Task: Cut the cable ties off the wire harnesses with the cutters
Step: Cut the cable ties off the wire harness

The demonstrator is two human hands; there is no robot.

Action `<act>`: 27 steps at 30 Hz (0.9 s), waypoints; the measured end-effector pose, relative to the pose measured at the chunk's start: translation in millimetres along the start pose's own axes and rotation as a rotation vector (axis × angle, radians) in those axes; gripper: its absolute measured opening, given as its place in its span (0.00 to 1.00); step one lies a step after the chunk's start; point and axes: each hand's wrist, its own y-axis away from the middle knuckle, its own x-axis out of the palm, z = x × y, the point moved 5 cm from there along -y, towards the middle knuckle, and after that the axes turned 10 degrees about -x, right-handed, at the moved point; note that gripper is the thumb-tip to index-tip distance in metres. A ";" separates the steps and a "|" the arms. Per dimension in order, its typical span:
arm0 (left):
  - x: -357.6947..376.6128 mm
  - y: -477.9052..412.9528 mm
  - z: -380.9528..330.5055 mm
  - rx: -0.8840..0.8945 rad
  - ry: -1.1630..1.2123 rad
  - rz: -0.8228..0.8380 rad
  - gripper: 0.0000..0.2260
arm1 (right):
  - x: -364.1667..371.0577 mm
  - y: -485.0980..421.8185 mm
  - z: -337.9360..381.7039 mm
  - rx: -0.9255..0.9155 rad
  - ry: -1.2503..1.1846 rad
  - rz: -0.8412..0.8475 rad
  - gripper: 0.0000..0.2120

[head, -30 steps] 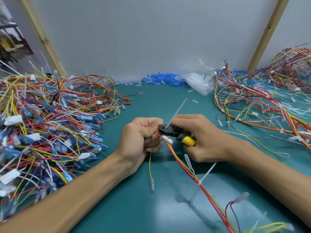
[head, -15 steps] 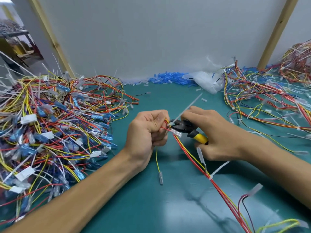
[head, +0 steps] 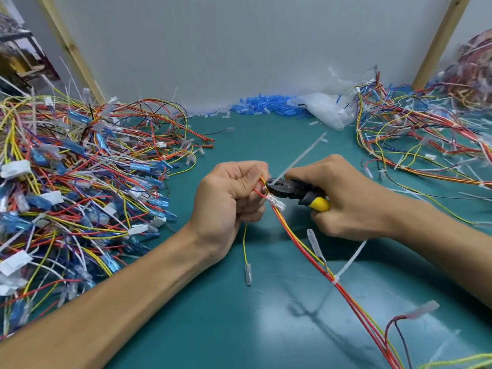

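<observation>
My left hand [head: 230, 198] grips the upper end of a red and yellow wire harness [head: 300, 243] in a fist above the green mat. My right hand [head: 346, 198] holds the cutters [head: 295, 191], black jaws and yellow handle, fingers curled round the handles. The jaw tips sit against the harness right beside my left thumb, at the base of a white cable tie [head: 300, 158] whose long tail sticks up to the right. A second white cable tie [head: 346, 265] is wrapped round the harness lower down. The harness runs off toward the bottom right.
A big heap of loose harnesses [head: 74, 187] covers the left of the green mat [head: 213, 315]. Another heap [head: 426, 145] lies at the right. Blue sleeves [head: 263, 106] and a clear plastic bag [head: 327, 107] lie along the grey back wall.
Both hands kept their grips. The cutter jaws have closed in on the tie's base beside my left thumb. The view shifted slightly.
</observation>
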 end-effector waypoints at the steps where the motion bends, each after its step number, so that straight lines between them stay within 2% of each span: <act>1: 0.3 -0.2 0.6 -0.003 -0.001 0.001 0.17 | -0.1 0.3 -0.7 0.010 0.004 0.005 0.08; 6: 2.0 -0.1 1.0 -0.012 0.002 0.022 0.17 | 1.1 0.6 -0.5 0.031 -0.003 0.007 0.12; 18: 7.8 2.6 -1.2 -0.036 0.015 0.063 0.17 | -6.5 1.0 9.1 -0.046 0.053 -0.016 0.06; 23: 8.8 3.3 0.3 -0.033 -0.055 0.055 0.12 | -7.5 -2.7 17.1 -0.118 0.052 -0.014 0.11; 27: 6.9 1.8 4.6 -0.046 -0.045 0.051 0.13 | -7.5 -2.4 18.8 -0.120 0.035 0.010 0.11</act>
